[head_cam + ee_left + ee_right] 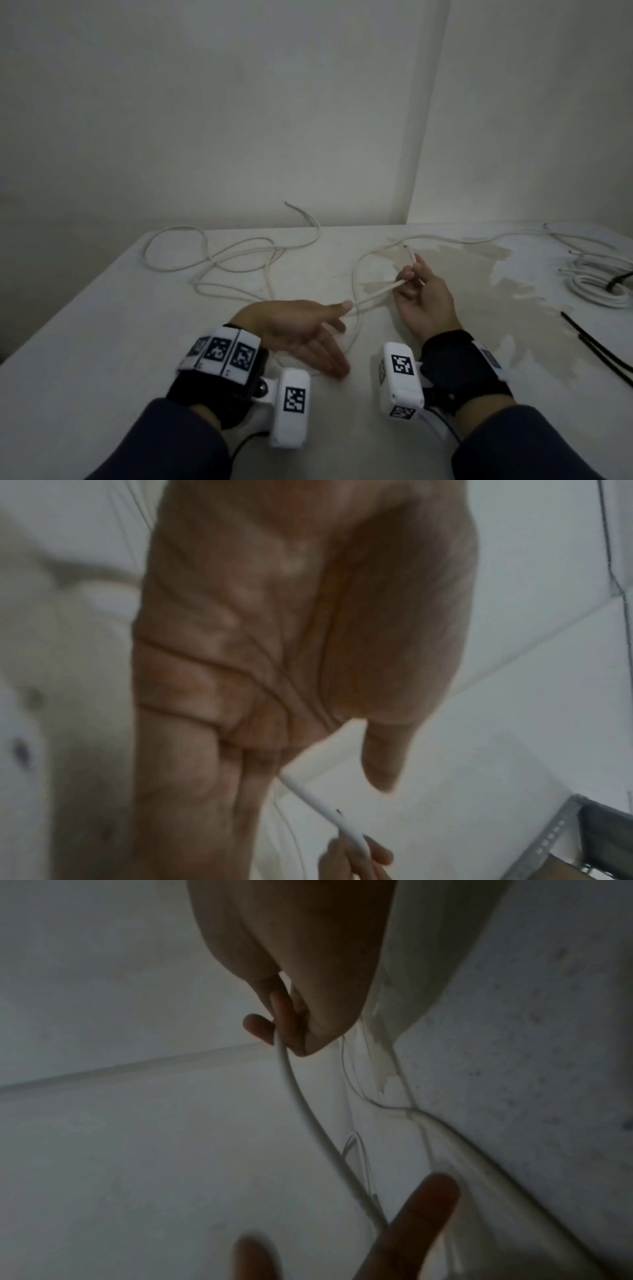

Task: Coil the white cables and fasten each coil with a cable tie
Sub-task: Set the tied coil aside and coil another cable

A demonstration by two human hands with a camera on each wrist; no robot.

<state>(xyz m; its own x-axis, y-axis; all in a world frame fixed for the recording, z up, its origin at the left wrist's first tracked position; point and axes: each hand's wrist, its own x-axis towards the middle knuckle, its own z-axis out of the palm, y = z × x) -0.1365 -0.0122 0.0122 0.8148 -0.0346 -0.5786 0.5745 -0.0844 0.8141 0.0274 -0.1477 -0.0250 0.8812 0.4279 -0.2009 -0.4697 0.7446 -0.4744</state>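
Head view, item one: right hand [423,301], fingertips pinching a white cable [375,295] a little short of its cut end, which sticks up past the fingers; the remaining fingers are loosely spread. Grip likely fixes the starting point of a coil.

Item two: left hand [301,334], palm turned inward, fingers straight and relaxed; thumb and forefinger tip touch the same cable where it runs from the right fingers. Whether they pinch it or merely guide it cannot be told. Placement suggests the span between the hands is being measured out for the first loop.

Item three: rest of this cable, arcing beyond the right fingertips toward the table [102,325] far edge; one slack loop hangs below the left thumb.

Item four: second white cable [219,260], tangled loosely beyond the left fingers, untouched; its loops may snag.

Item five: coiled white cables [597,286], well right of the right hand.

Item six: black cable ties [596,346], right of the right wrist, unused.
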